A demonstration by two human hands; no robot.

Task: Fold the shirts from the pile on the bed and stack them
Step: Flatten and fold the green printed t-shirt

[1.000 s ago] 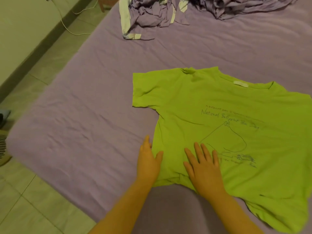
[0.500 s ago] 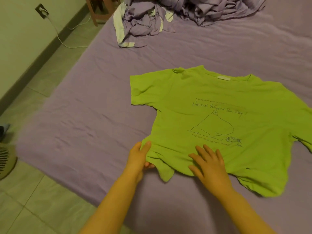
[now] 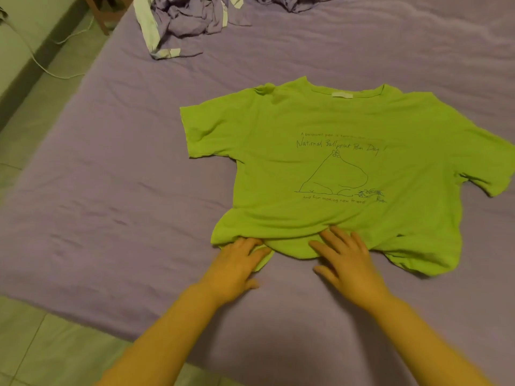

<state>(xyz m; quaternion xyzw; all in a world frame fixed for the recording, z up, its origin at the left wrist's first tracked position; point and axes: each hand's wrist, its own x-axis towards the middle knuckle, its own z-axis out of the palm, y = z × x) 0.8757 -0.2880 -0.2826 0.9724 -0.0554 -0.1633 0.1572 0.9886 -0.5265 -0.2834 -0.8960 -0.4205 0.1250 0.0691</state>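
Bed [image 3: 117, 196]: covered in a wrinkled purple sheet and filling most of the view; its left edge and near-left corner border a tiled floor [image 3: 41, 341].

Green T-shirt [image 3: 348, 174]: laid front up on the right half of the bed, collar toward the far edge, hem toward the near edge. Both short sleeves are spread out; the right sleeve is cut off by the frame edge. The lower part is bunched into folds, with the hem rumpled and partly turned under. The print shows a line drawing and the handwritten text "National Ballpoint Pen Day"; the smaller lines are hard to read.

Pile of purple clothing [image 3: 186, 20]: at the far edge of the bed, crumpled, with pale trim, cut off at the top of the view; individual garments cannot be told apart.

Left hand [image 3: 237, 266]: fingers straight, tips at the near-left corner of the shirt's hem; thumb on the sheet. Whether the fingertips go under the cloth cannot be told.

Right hand [image 3: 348, 260]: flat, fingers spread, pressing on the bunched hem near its middle.

White cable [image 3: 47, 71]: lies on the floor beside the bed's far-left corner.
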